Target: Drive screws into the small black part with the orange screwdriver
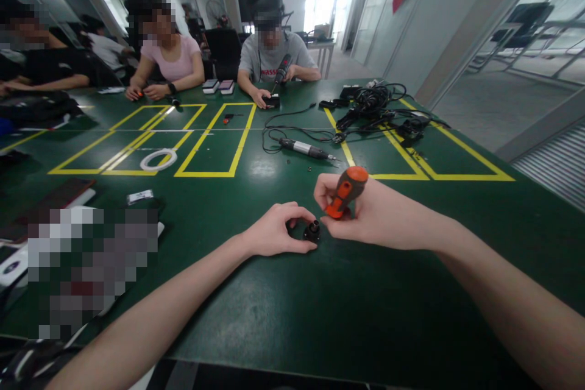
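the right grip (379, 213) is closed around an orange and grey tool handle (346, 193), which leans; its lower tip i cannot see. just beside it, to the left, the left grip (274, 228) is half curled, and its thumb and forefinger seem to pinch a small black part (312, 232), which rests on the green table (256, 311). this pinch looks light, so i judge the part could turn or slide if pushed from the side. because the handle leans, a slipping tip could also hurt the near fingers. beyond the grips lie tiny dark pieces (309, 169), which a careless sweep could scatter. behind them is a pen-shaped power tool (301, 147), and farther to the right, a heap of black cables (375, 102).
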### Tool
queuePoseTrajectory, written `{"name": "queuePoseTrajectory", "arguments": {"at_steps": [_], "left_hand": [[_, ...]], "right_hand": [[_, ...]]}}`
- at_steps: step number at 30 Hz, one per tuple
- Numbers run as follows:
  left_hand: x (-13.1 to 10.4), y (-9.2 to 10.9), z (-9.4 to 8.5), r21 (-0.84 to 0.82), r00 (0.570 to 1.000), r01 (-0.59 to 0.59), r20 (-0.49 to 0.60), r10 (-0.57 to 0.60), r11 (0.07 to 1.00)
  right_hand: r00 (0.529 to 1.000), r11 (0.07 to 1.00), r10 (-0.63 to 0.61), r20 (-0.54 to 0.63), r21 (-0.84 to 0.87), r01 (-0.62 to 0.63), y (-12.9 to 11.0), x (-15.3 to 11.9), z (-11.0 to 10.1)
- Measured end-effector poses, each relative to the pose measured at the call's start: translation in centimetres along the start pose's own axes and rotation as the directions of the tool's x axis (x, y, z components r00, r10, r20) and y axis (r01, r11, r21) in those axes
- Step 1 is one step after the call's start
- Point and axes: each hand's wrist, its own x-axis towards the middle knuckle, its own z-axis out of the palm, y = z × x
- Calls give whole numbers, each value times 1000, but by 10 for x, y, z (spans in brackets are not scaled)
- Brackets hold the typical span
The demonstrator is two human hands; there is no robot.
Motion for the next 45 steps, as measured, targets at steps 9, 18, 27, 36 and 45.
{"name": "queuePoseTrajectory", "arguments": {"at_steps": [9, 18, 27, 36, 45], "left_hand": [[-1, 3, 1, -110, 999, 45, 4, -45, 993], [0, 0, 1, -30, 999, 45, 6, -45, 999], [1, 4, 0, -137, 997, 73, 0, -74, 988], [7, -10, -12, -474, 965, 258, 163, -204, 842], [12, -15, -15, -565, 910, 413, 287, -299, 714]], "right_hand": [[999, 999, 27, -20, -24, -27, 4, -1, 0], [1000, 1000, -13, -23, -14, 12, -1, 0, 2], [1000, 1000, 15, 6, -19, -14, 1, 0, 0], [1000, 1000, 5, 5, 24, -5, 8, 1, 1], [999, 1000, -30, 13, -6, 30, 13, 0, -2]]}}
